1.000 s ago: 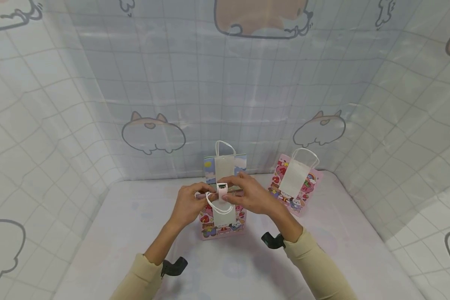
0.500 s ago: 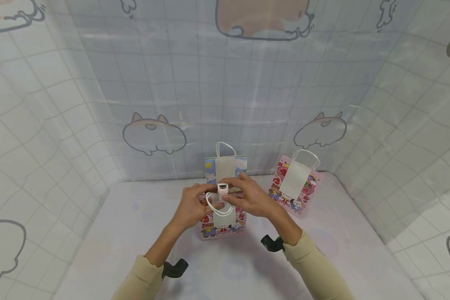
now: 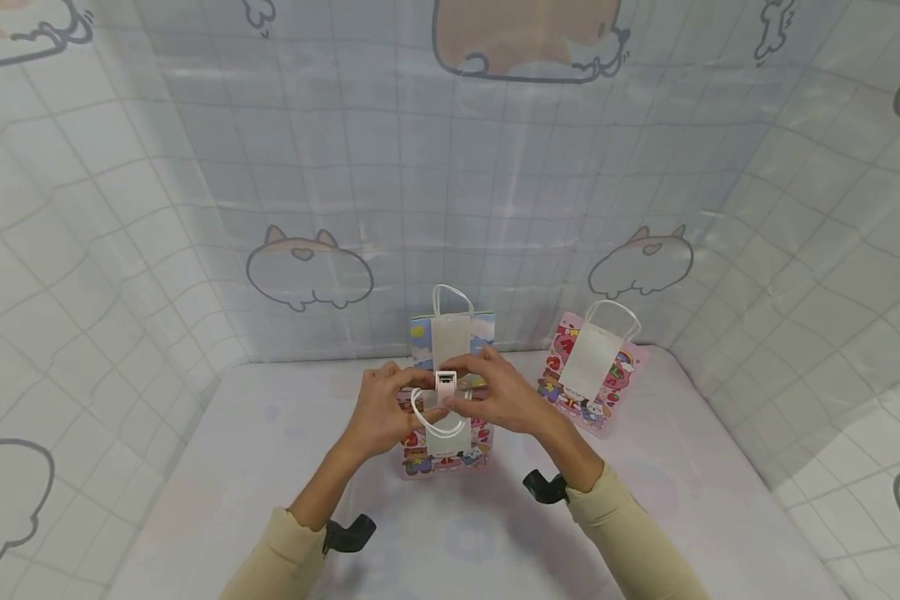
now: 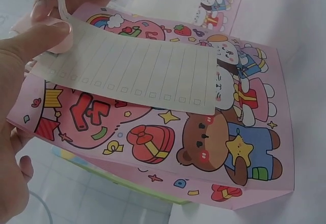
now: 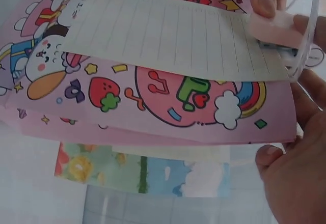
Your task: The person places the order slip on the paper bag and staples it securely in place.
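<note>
A small pink stapler [image 3: 446, 387] sits at the top edge of a pink cartoon gift bag [image 3: 415, 458], over a ruled cream paper slip [image 4: 153, 71] lying on the bag's front. My left hand [image 3: 378, 412] pinches the stapler from the left, its thumb on the pink top and other fingers behind the bag. From the right, my right hand [image 3: 498, 392] grips it between thumb and index finger. The bag's white cord handle [image 3: 438, 429] loops forward over the slip. The stapler's jaws are partly hidden by the fingers.
Close behind stands a blue sky-patterned bag [image 3: 420, 333] with its own slip and raised handle. A second pink bag [image 3: 551, 387] leans tilted at the right, bearing a slip. The white-covered table [image 3: 285, 467] meets a printed curtain [image 3: 450, 183] at the back.
My left thumb has shifted down and inward under the stapler, and my left fingers have come closer to it. The stapler has dipped slightly. The bags stay in place.
</note>
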`<action>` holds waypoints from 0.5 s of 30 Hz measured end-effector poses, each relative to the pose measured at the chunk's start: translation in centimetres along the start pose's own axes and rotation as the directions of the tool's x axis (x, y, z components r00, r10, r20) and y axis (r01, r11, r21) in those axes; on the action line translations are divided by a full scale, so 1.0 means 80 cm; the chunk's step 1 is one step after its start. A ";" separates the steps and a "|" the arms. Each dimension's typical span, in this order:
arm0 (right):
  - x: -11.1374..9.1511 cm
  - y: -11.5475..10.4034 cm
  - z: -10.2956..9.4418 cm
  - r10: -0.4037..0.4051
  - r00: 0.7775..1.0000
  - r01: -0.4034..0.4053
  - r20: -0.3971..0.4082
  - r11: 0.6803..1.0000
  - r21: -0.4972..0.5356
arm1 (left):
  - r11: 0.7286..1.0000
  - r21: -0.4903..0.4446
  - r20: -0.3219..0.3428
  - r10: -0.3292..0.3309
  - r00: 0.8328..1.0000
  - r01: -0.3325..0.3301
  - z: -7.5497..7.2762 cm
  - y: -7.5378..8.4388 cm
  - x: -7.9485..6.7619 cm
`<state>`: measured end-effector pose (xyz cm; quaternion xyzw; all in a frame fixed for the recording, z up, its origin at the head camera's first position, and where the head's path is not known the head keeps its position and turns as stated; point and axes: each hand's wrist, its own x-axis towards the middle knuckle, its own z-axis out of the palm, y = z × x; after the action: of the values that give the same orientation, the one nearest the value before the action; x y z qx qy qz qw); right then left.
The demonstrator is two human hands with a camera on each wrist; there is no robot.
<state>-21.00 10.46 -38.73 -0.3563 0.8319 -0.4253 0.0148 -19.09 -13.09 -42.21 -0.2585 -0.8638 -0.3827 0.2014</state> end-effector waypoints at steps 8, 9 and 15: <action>-0.001 0.000 -0.001 0.043 0.998 -0.037 0.035 0.987 -0.155 | 1.000 -0.013 -0.011 0.025 1.000 -0.025 0.001 -0.002 0.000; 0.000 0.000 -0.001 0.034 0.999 -0.028 0.033 0.986 -0.167 | 1.000 -0.009 -0.013 0.026 1.000 -0.026 0.001 -0.002 0.000; 0.000 0.003 -0.001 -0.012 1.000 0.017 0.027 0.979 -0.202 | 1.000 -0.003 -0.013 0.020 1.000 -0.020 0.002 -0.004 0.001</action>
<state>-21.17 10.59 -38.84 -0.3674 0.8679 -0.3341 -0.0138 -19.35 -13.10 -42.42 -0.2648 -0.8593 -0.3837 0.2106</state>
